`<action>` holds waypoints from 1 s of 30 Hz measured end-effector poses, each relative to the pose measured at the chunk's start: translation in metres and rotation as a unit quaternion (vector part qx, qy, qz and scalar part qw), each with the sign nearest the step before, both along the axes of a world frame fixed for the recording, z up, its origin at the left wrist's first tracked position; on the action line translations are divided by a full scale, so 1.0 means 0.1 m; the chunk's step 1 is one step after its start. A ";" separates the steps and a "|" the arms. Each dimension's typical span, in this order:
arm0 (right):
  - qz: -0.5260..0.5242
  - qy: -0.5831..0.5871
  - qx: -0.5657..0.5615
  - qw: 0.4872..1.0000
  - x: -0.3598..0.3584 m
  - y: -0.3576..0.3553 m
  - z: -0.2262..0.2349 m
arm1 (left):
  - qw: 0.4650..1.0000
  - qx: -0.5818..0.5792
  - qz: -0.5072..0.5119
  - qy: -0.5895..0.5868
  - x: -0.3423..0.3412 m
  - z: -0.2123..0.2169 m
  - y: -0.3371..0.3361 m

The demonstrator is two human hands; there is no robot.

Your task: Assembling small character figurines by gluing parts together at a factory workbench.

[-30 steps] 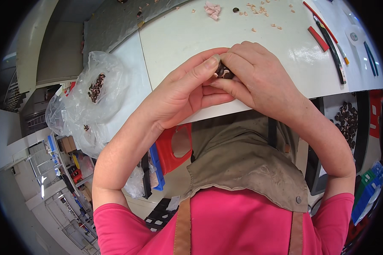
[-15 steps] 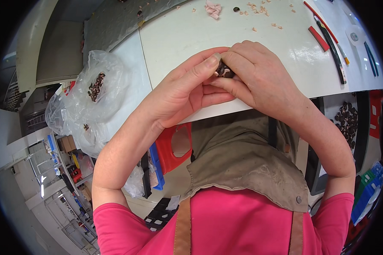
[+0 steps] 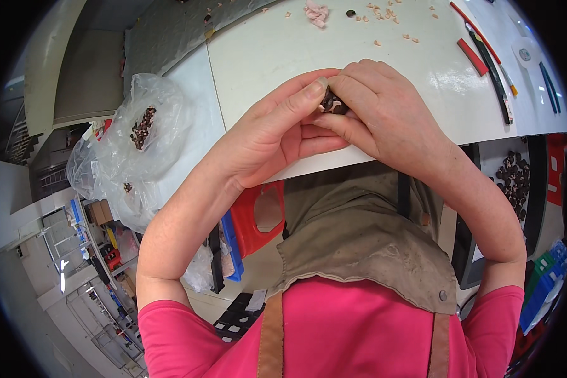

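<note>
Between my fingers, above the near edge of the white table, is a small rounded dark brown piece with pale pink patches (image 3: pixel 334 104). My left hand (image 3: pixel 283 120) is closed on it from the left, its thumb pressed against the top. From the right, the bent fingers and thumb of my right hand (image 3: pixel 384 110) grip the same piece. My hands meet around it and hide much of its outline; its exact kind cannot be made out.
On the white table (image 3: pixel 264 50) lie pale curved bits (image 3: pixel 384 12), a crumpled pink cloth (image 3: pixel 316 14), a red stick (image 3: pixel 472 57) and a black pen (image 3: pixel 490 72). Clear plastic bags (image 3: pixel 164 120) with dark pieces rest at left. A drawer at right holds several similar dark pieces (image 3: pixel 513 183).
Almost nothing differs. Both hands keep their hold on the dark piece, which has turned or shifted very slightly between the fingers.
</note>
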State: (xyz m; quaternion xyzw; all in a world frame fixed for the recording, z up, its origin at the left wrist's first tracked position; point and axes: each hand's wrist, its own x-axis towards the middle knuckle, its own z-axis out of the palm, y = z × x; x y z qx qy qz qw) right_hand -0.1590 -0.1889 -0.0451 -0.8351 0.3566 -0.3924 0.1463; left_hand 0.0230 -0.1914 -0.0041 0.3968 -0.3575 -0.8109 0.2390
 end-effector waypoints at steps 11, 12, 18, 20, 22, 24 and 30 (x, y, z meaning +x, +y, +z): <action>0.040 -0.048 0.042 0.997 -0.07 0.52 0.09 | 0.998 -0.056 0.034 0.013 -0.04 0.02 0.64; 0.056 -0.060 0.080 0.993 -0.08 0.62 0.09 | 0.998 -0.042 0.023 0.037 0.00 -0.05 0.73; 0.091 -0.121 0.284 0.947 -0.10 1.00 -0.15 | 0.994 -0.004 0.040 0.097 0.06 -0.44 1.16; 0.085 -0.128 0.349 0.924 -0.09 1.06 -0.20 | 0.991 0.015 0.058 0.116 0.06 -0.53 1.24; 0.081 -0.134 0.358 0.921 -0.08 1.11 -0.22 | 0.990 0.023 0.066 0.119 0.05 -0.54 1.27; 0.079 -0.140 0.364 0.917 -0.06 1.14 -0.23 | 0.990 0.028 0.074 0.121 0.05 -0.53 1.30; 0.059 -0.178 0.356 0.915 -0.02 1.20 -0.27 | 0.991 0.020 0.075 0.108 0.07 -0.57 1.33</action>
